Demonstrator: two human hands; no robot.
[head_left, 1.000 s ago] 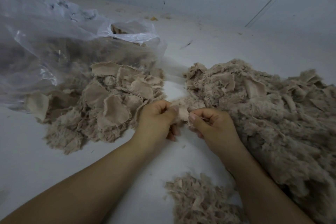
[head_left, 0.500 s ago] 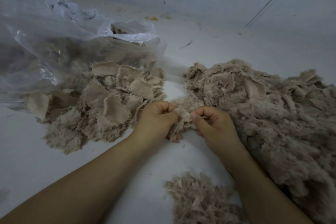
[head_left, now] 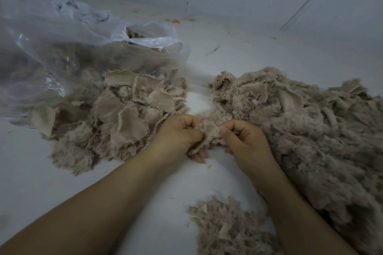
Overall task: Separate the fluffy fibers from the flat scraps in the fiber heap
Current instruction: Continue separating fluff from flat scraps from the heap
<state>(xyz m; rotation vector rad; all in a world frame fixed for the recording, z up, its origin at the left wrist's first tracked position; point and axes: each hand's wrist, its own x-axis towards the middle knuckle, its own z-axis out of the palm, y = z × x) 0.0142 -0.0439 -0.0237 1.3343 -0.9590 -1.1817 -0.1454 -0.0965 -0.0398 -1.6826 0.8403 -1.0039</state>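
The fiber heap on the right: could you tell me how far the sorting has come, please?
Done: a pile of flat scraps lies left, by the plastic bag, and a small fluffy pile lies near the forearms. In hand: the left hand and right hand both pinch one clump. Left: the fiber heap on the right is the largest pile, with flat pieces showing in it.

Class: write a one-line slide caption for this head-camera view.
Left hand and right hand pinch a fluffy clump between the scrap pile and fiber heap.
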